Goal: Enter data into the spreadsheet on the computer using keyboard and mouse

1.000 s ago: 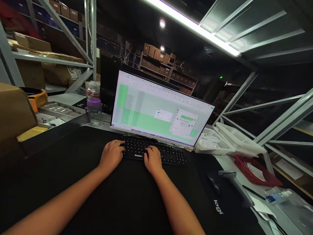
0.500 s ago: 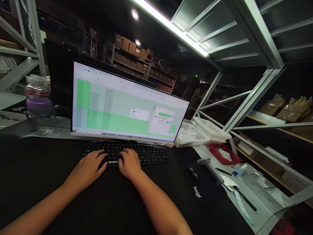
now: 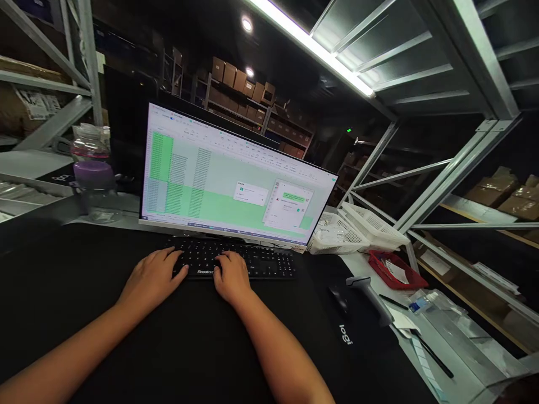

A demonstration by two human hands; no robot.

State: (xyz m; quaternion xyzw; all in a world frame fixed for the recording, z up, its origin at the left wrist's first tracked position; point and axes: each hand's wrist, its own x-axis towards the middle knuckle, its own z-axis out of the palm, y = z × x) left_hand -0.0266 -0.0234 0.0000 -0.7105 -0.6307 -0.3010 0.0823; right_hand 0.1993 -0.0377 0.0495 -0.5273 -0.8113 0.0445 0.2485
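Observation:
A black keyboard [image 3: 261,264] lies on a black desk mat [image 3: 177,336] below a wide monitor [image 3: 219,179], whose screen shows a green spreadsheet and two small pop-up windows. My left hand [image 3: 154,278] rests over the keyboard's left end, fingers on the keys and thumb stretched out toward its front edge. Near the middle of the keys is my right hand [image 3: 233,275], its fingers a little bent and the thumb apart. Neither hand holds anything. Some of the fingertips are hard to see against the dark keys.
To the right are a black mouse [image 3: 338,300], a grey barcode scanner [image 3: 373,300], a red tray [image 3: 398,269] and white perforated baskets [image 3: 337,233]. A clear bottle with a purple band [image 3: 93,171] stands left of the monitor. Metal shelving [image 3: 429,191] rises at the right.
The camera has turned slightly left, so the whole scene sits further right in view. Both hands stay over the keyboard, with only slight finger movement.

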